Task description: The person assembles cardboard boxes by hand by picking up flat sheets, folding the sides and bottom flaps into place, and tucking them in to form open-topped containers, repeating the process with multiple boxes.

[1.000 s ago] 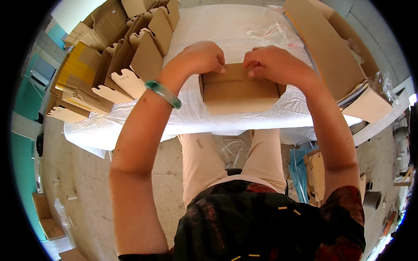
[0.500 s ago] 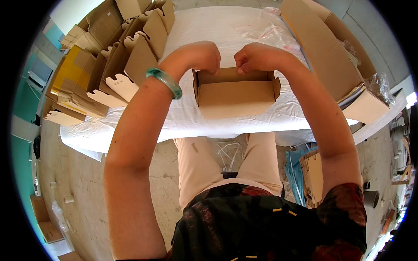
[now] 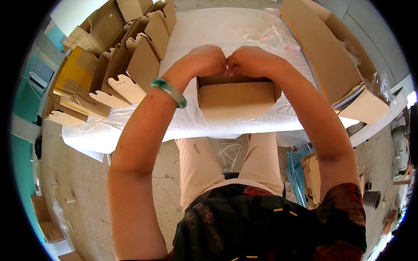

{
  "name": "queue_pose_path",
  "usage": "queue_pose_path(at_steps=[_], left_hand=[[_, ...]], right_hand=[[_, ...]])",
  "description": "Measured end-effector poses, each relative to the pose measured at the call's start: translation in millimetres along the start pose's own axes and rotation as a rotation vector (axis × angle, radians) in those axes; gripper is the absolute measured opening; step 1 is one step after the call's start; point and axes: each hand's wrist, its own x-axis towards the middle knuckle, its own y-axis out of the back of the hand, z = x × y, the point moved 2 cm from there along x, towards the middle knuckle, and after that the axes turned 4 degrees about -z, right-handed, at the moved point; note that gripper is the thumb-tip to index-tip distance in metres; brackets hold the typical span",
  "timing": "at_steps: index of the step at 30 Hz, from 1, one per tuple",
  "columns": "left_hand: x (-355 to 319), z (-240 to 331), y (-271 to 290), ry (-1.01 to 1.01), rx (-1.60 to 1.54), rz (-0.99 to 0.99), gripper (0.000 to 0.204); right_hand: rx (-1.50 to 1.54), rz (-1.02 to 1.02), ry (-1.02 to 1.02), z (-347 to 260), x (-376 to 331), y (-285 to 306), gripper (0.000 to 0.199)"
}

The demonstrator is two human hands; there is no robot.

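White-covered table (image 3: 261,39) carries a small cardboard box (image 3: 235,93), long axis left-right; left hand (image 3: 204,60) and right hand (image 3: 252,61), fingers curled, meet at its far edge.

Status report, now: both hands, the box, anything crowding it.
Left hand and right hand knuckle to knuckle, grip on far rim of small cardboard box. Box open, on white-covered table. Flat box blanks stacked left, apart.
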Motion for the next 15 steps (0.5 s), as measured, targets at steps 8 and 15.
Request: queue_pose_path(at_steps=[8, 15], left_hand=[[-4.4, 11.8, 1.7, 0.057, 0.114, 0.038, 0.019], [-19.6, 5.0, 10.4, 0.106, 0.204, -0.025, 0.016]], right_hand=[[-0.018, 0.03, -0.012, 5.0, 1.9, -6.2, 0.015], [-0.035, 0.081, -0.001, 6.7, -10.8, -2.8, 0.02]])
